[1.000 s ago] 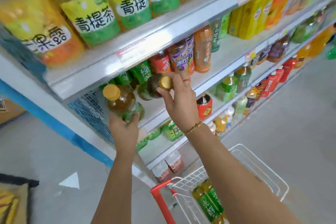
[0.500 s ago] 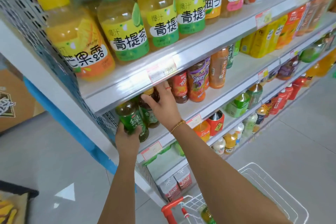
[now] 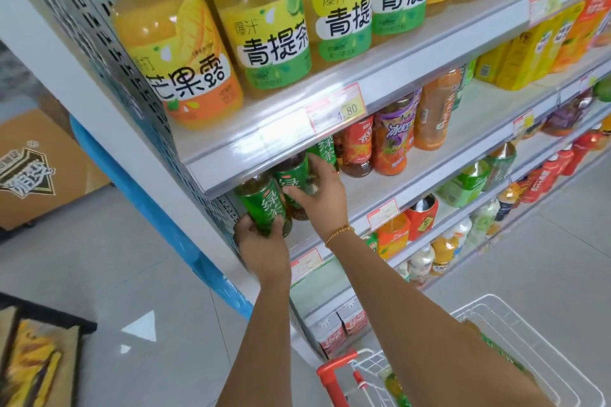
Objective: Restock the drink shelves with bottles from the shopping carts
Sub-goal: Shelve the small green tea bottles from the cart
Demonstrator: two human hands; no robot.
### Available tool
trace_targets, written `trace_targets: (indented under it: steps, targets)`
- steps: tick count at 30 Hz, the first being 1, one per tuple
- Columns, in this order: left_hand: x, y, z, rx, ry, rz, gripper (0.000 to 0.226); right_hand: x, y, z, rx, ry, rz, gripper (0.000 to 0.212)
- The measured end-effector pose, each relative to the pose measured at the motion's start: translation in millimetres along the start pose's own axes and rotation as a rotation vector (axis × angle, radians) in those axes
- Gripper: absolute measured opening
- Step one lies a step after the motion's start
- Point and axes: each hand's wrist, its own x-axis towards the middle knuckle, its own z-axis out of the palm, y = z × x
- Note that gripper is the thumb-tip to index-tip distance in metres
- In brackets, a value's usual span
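My left hand [image 3: 261, 246] grips the base of a green-labelled tea bottle [image 3: 263, 206] that leans at the left end of the second shelf [image 3: 380, 187]. My right hand [image 3: 322, 193] holds a second green tea bottle [image 3: 294, 180] just behind and to the right of it on the same shelf. A third green tea bottle [image 3: 327, 150] stands behind my right fingers. The bottle tops are hidden under the upper shelf's edge. The white wire shopping cart [image 3: 535, 320] with a red handle [image 3: 334, 373] is at the bottom right, with a green bottle [image 3: 395, 387] partly visible inside.
Red, purple and orange drinks [image 3: 393, 142] stand right of my hands on the second shelf. Large yellow and green bottles [image 3: 274, 20] fill the shelf above. A perforated grey end panel [image 3: 109, 53] borders the shelf's left. A cardboard box [image 3: 33, 168] lies on the floor at left.
Both hands have pushed their green tea bottles further in under the upper shelf; the caps are now hidden. My view has moved closer to the shelves.
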Motion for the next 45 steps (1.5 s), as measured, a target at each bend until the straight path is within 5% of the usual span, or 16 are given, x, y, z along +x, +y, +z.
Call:
trace_targets:
  steps: [10, 25, 35, 39, 45]
  targets:
    - [19.9, -6.1, 13.3, -0.062, 0.024, -0.032, 0.045, -2.6, 25.6, 17.8, -0.242, 0.074, 0.178, 0.061]
    - [53.9, -17.2, 40.3, -0.099, 0.065, -0.014, 0.042, 22.9, 39.7, 29.5, -0.211, 0.188, 0.252, 0.038]
    - [47.4, -7.8, 35.4, -0.115, -0.022, -0.009, 0.036, 22.8, 48.1, 31.9, -0.112, 0.234, 0.186, 0.031]
    - [-2.5, 3.2, 14.6, -0.077, -0.025, 0.112, 0.022, 7.7, 41.5, -0.4, 0.002, 0.211, 0.071, 0.011]
    - [-118.6, -52.1, 3.2, 0.080, -0.597, 0.184, 0.037, -83.2, 99.8, -124.5, -0.221, 0.019, 0.168, 0.019]
